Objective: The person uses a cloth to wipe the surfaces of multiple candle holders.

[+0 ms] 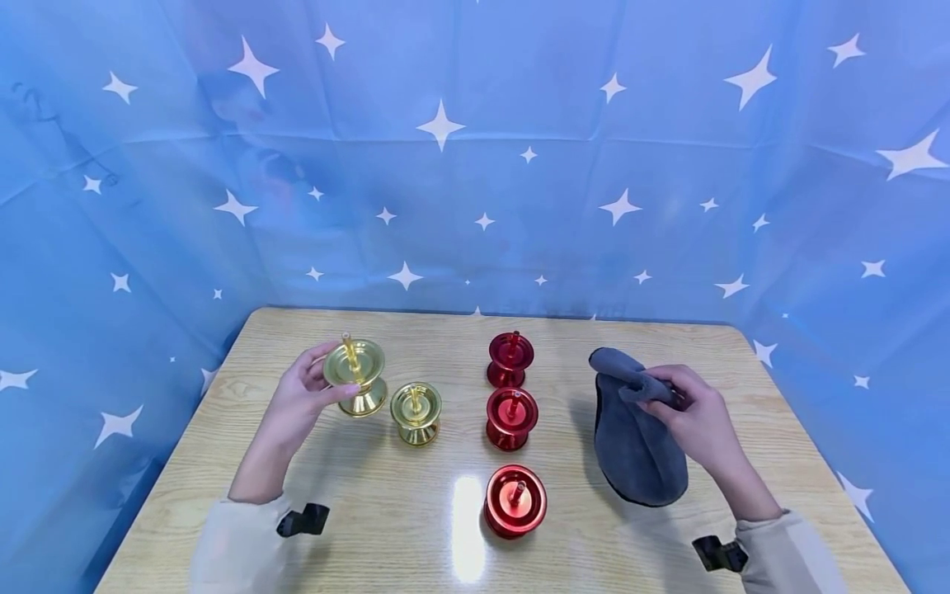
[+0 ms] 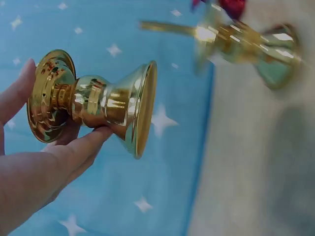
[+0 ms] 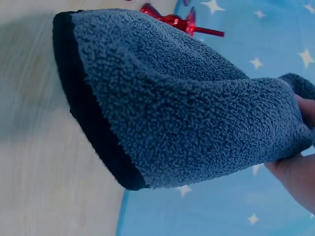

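Observation:
My left hand (image 1: 293, 408) grips a gold candlestick (image 1: 364, 403), a pricket holder with a dished top, a waisted stem and a flared foot. In the left wrist view, thumb and fingers go round the dish and stem of this gold candlestick (image 2: 93, 101), held clear of the table. Close to its right, a second, similar gold candlestick (image 1: 417, 431) stands upright. On the other side, my right hand (image 1: 693, 417) pinches a bunched end of a grey-blue towel (image 1: 638, 454) with dark edging. The towel (image 3: 172, 123) hangs down from the fingers; its fluffy pile shows in the right wrist view.
Three red candlesticks stand upright in a column mid-table: a far one (image 1: 510, 355), a middle one (image 1: 512, 417) and a near one (image 1: 514, 502). The wooden table (image 1: 371, 528) ends at a blue star-patterned curtain (image 1: 445, 206) behind and at both sides.

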The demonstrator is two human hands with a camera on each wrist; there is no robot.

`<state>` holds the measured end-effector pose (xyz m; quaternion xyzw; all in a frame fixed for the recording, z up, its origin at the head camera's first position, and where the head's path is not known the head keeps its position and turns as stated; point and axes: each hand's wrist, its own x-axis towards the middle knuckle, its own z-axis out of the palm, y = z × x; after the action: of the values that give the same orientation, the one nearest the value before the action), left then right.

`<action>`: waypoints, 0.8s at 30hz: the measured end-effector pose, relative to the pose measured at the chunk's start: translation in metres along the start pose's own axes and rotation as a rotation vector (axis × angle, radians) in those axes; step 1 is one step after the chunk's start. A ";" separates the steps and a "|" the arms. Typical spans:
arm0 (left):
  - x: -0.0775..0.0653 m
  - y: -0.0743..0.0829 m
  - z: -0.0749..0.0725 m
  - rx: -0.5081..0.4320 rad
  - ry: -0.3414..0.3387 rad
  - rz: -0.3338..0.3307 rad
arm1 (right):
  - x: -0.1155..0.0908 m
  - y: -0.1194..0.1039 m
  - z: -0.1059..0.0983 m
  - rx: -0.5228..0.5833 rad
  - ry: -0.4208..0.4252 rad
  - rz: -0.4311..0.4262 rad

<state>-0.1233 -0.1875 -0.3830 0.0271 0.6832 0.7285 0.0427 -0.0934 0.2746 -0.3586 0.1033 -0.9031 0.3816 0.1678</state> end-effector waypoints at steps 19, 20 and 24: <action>-0.007 -0.085 -0.036 -0.025 -0.026 -0.042 | -0.008 0.024 -0.004 -0.024 -0.022 0.067; -0.006 -0.088 -0.038 -0.043 -0.035 -0.035 | -0.008 0.025 -0.006 -0.029 -0.016 0.067; -0.006 -0.096 -0.042 -0.139 -0.084 0.012 | -0.002 0.030 -0.011 -0.073 0.041 0.035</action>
<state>-0.1189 -0.2240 -0.4813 0.0586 0.6283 0.7727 0.0686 -0.0987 0.3036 -0.3720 0.0736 -0.9144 0.3534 0.1833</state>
